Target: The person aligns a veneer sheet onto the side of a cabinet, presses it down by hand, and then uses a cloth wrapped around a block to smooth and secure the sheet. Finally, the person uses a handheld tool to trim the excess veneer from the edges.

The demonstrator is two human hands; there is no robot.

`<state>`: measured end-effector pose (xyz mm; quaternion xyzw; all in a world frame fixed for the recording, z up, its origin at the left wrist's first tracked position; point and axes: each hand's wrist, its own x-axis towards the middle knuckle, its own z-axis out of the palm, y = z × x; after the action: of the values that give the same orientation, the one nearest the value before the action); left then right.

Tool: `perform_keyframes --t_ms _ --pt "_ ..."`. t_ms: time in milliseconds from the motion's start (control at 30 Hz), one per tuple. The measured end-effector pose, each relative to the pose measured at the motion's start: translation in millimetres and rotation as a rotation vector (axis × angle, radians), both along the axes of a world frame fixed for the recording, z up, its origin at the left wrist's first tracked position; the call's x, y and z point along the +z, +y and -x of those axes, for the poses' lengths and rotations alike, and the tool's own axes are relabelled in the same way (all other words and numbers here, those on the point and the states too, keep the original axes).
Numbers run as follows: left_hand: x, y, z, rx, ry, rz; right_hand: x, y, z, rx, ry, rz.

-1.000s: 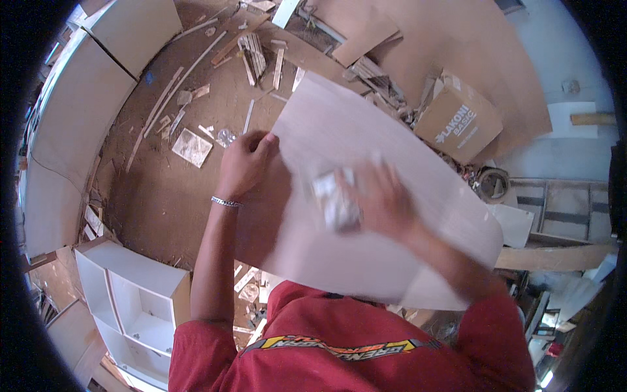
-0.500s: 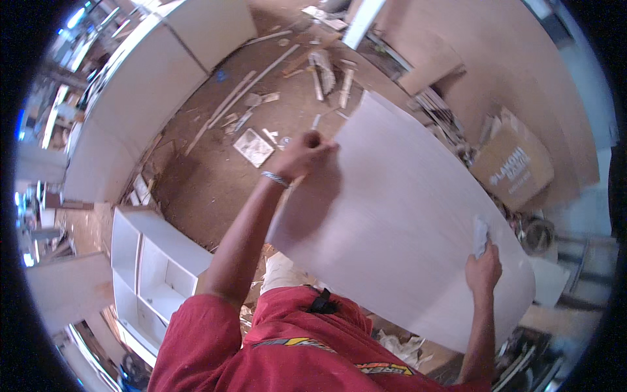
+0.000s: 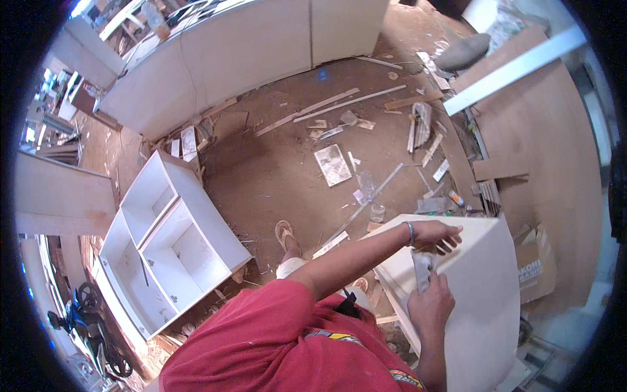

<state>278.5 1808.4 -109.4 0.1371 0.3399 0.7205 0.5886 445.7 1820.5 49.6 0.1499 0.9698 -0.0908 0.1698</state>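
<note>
My left hand [image 3: 439, 236] reaches across to the top of a pale board [image 3: 475, 307] on my right, its fingers apart and slightly curled just above the board's edge. My right hand [image 3: 429, 302] grips a flat, pale greyish pad [image 3: 421, 269], close below my left hand. What exactly the pad is, I cannot tell. The board's near left edge runs beside my legs, and my sandalled foot [image 3: 285, 235] stands on the dirt floor.
A white open cabinet [image 3: 194, 243] lies at my left, a motorbike [image 3: 88, 313] behind it. A long pale cabinet [image 3: 235, 46] stands ahead. Wood offcuts [image 3: 332, 163] litter the floor. A cardboard box [image 3: 537, 274] and brown panels [image 3: 542, 130] lean at the right.
My view has swung left. My right hand with the pad has moved from the board's middle to near its edge. My left hand has loosened its pinch on the edge.
</note>
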Motion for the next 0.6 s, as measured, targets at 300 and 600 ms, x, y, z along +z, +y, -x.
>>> perform_keyframes --t_ms 300,600 --pt "-95 -478 114 0.494 -0.225 0.276 -42 -254 121 0.019 0.066 0.396" --pt "-94 -767 107 1.032 -0.407 0.531 -69 -424 424 0.214 0.245 0.44"
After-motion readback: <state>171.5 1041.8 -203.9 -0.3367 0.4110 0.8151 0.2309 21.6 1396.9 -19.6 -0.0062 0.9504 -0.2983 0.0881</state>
